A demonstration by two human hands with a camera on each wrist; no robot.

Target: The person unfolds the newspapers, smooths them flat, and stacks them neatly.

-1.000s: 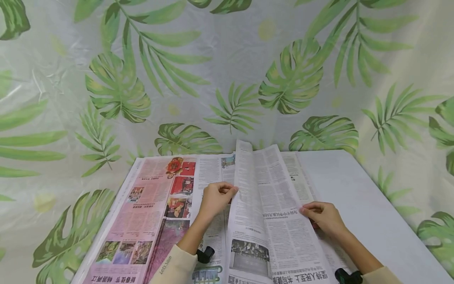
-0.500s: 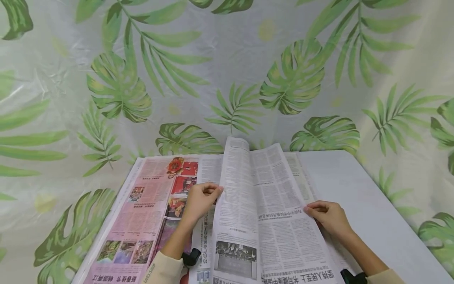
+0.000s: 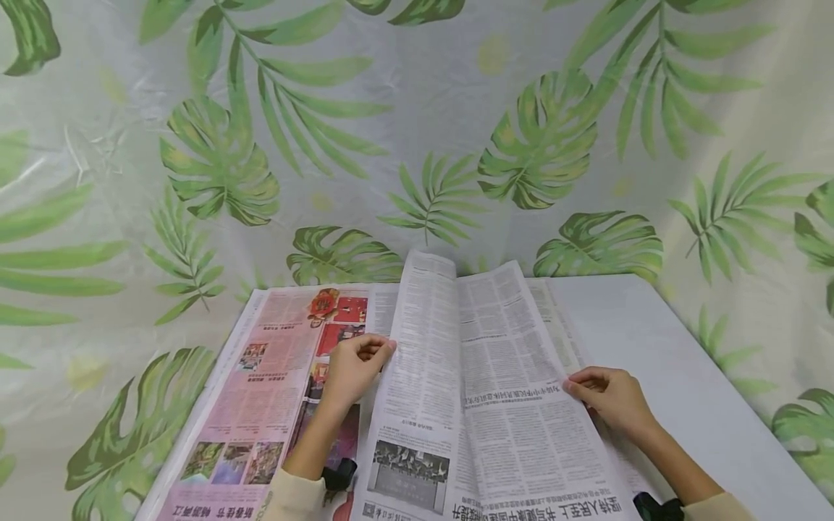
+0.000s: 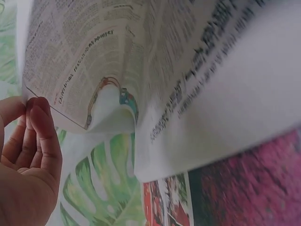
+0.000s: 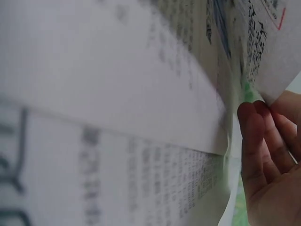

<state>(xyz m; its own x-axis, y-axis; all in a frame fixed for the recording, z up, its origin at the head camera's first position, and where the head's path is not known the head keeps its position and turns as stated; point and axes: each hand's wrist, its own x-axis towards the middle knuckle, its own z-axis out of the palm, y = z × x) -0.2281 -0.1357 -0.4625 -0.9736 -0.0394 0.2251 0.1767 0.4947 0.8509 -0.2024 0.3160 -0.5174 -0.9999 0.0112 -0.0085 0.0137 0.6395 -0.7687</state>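
A black-and-white newspaper is held up, partly spread, over the table in the head view, its two halves meeting at a fold near the middle. My left hand pinches the left edge of its left half between thumb and fingers; the left wrist view shows those fingers at the sheet's edge. At the right edge, my right hand pinches the paper likewise, and the right wrist view has its thumb and fingers at the paper's border. The left half curls upward at its top and carries a group photo near the bottom.
A pink-tinted newspaper page with colour photos lies flat at the left. More newsprint lies beneath the held sheet. The white table shows at the right, and a leaf-patterned curtain hangs behind.
My left hand has moved left, drawing the left half of the newspaper with it and widening the spread. My right hand has shifted slightly right, still pinching its edge.
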